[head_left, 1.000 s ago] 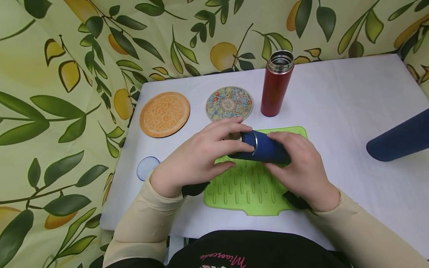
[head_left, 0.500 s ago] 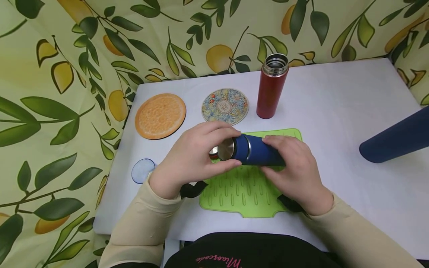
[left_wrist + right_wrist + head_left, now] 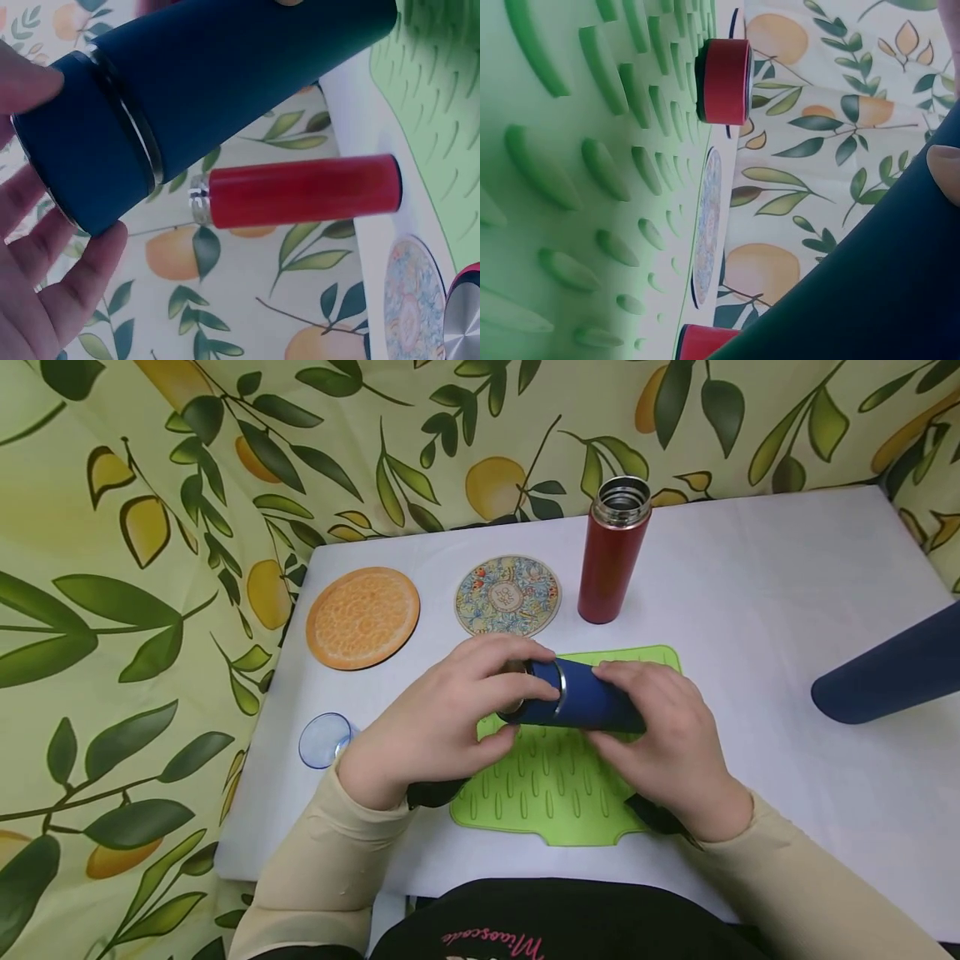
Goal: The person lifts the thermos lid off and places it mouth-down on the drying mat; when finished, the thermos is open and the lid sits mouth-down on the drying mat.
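A dark blue thermos (image 3: 603, 697) is held tilted over the green mat, its lid (image 3: 79, 150) pointing left. A silver band runs between lid and body. My left hand (image 3: 442, 714) grips the lid with fingers and thumb spread around it. My right hand (image 3: 671, 731) holds the body near its base end, thumb below and fingers on top. Behind the hands, a red thermos (image 3: 613, 560) stands upright with its steel mouth uncovered. A red lid (image 3: 726, 82) sits on the far part of the green mat, hidden behind my left hand in the head view.
Under the hands lies the ribbed green mat (image 3: 540, 810). An orange round coaster (image 3: 363, 618) and a patterned round coaster (image 3: 507, 585) lie toward the back. A clear blue round dish (image 3: 324, 741) is at left, and a second dark blue bottle (image 3: 885, 672) at the right edge.
Half a second ago the left hand's fingers were drawn back, showing the lid's silver end; now they lie across the lid again. The right hand keeps its hold on the thermos.
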`<act>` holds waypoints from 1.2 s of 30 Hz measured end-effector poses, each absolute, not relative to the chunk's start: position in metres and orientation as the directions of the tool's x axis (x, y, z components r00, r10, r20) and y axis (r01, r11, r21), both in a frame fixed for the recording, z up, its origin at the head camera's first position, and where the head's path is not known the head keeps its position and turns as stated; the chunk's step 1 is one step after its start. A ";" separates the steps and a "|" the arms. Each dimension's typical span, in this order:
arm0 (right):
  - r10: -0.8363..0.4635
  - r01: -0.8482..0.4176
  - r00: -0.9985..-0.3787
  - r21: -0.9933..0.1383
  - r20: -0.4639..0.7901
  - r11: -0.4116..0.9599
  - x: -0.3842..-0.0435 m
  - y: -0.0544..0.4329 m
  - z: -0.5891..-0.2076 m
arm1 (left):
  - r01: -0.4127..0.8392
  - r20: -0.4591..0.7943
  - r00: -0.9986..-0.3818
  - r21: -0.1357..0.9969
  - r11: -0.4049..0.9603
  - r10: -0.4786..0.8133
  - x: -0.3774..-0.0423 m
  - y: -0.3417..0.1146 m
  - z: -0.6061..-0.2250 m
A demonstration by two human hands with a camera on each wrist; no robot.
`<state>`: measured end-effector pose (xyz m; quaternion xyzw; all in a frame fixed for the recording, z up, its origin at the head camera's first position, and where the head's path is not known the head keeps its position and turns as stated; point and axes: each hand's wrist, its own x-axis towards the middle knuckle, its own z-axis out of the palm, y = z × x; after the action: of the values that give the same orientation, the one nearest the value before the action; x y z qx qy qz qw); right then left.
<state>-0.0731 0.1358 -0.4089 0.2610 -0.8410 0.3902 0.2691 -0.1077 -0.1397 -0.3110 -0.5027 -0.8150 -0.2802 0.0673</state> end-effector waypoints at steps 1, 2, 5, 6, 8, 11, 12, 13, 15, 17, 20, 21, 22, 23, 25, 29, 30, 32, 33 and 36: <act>-0.234 -0.647 -0.721 -0.511 0.653 0.566 -0.073 0.136 -0.409 | 0.853 0.390 -0.494 0.392 0.345 0.777 -0.108 -0.140 -0.312; -0.239 -0.645 -0.722 -0.506 0.649 0.573 -0.072 0.136 -0.408 | 0.847 0.390 -0.506 0.395 0.357 0.769 -0.108 -0.140 -0.312; -0.251 -0.638 -0.727 -0.492 0.639 0.592 -0.071 0.137 -0.407 | 0.826 0.393 -0.546 0.397 0.399 0.740 -0.108 -0.141 -0.313; -0.255 -0.636 -0.728 -0.488 0.636 0.598 -0.070 0.137 -0.406 | 0.820 0.395 -0.559 0.393 0.416 0.729 -0.108 -0.141 -0.313; -0.262 -0.636 -0.729 -0.482 0.633 0.603 -0.069 0.137 -0.405 | 0.808 0.398 -0.580 0.392 0.439 0.711 -0.107 -0.141 -0.313; -0.262 -0.637 -0.728 -0.482 0.634 0.602 -0.069 0.137 -0.403 | 0.809 0.399 -0.575 0.410 0.421 0.715 -0.107 -0.142 -0.314; -0.262 -0.637 -0.728 -0.482 0.634 0.602 -0.069 0.137 -0.403 | 0.813 0.399 -0.565 0.418 0.405 0.722 -0.107 -0.142 -0.315; -0.262 -0.636 -0.728 -0.482 0.633 0.602 -0.069 0.137 -0.403 | 0.819 0.401 -0.551 0.426 0.384 0.732 -0.107 -0.143 -0.315; -0.260 -0.634 -0.730 -0.483 0.632 0.604 -0.069 0.137 -0.403 | 0.833 0.405 -0.521 0.431 0.346 0.751 -0.107 -0.143 -0.315; -0.253 -0.637 -0.726 -0.486 0.639 0.599 -0.069 0.137 -0.403 | 0.843 0.410 -0.504 0.426 0.329 0.760 -0.106 -0.143 -0.315; -0.244 -0.641 -0.720 -0.488 0.650 0.592 -0.069 0.136 -0.404 | 0.842 0.410 -0.506 0.424 0.332 0.759 -0.106 -0.143 -0.315; -0.242 -0.641 -0.719 -0.489 0.651 0.591 -0.069 0.136 -0.405 | 0.840 0.410 -0.510 0.427 0.335 0.756 -0.106 -0.143 -0.315; -0.241 -0.642 -0.718 -0.489 0.653 0.591 -0.069 0.135 -0.405 | 0.836 0.410 -0.516 0.431 0.339 0.752 -0.106 -0.143 -0.316; -0.241 -0.642 -0.719 -0.489 0.652 0.591 -0.068 0.135 -0.405 | 0.833 0.412 -0.523 0.435 0.343 0.747 -0.106 -0.144 -0.317; -0.224 -0.645 -0.713 -0.496 0.664 0.582 -0.068 0.134 -0.406 | 0.825 0.416 -0.538 0.440 0.355 0.733 -0.107 -0.144 -0.317; -0.201 -0.653 -0.701 -0.504 0.684 0.566 -0.068 0.132 -0.406 | 0.809 0.429 -0.571 0.438 0.392 0.700 -0.107 -0.143 -0.320; -0.195 -0.655 -0.699 -0.506 0.688 0.560 -0.068 0.131 -0.406 | 0.806 0.431 -0.579 0.433 0.405 0.692 -0.107 -0.143 -0.320; -0.212 -0.657 -0.700 -0.498 0.682 0.567 -0.068 0.132 -0.406 | 0.797 0.430 -0.595 0.422 0.432 0.679 -0.106 -0.143 -0.321; -0.221 -0.658 -0.701 -0.494 0.679 0.569 -0.068 0.132 -0.406 | 0.792 0.429 -0.604 0.415 0.447 0.672 -0.106 -0.143 -0.321; -0.242 -0.660 -0.703 -0.487 0.669 0.572 -0.067 0.133 -0.406 | 0.781 0.421 -0.621 0.403 0.476 0.661 -0.105 -0.143 -0.320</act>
<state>-0.0675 0.1330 -0.4063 0.2678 -0.8421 0.3775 0.2769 -0.1052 -0.1431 -0.3204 -0.4229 -0.8528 -0.2881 0.1042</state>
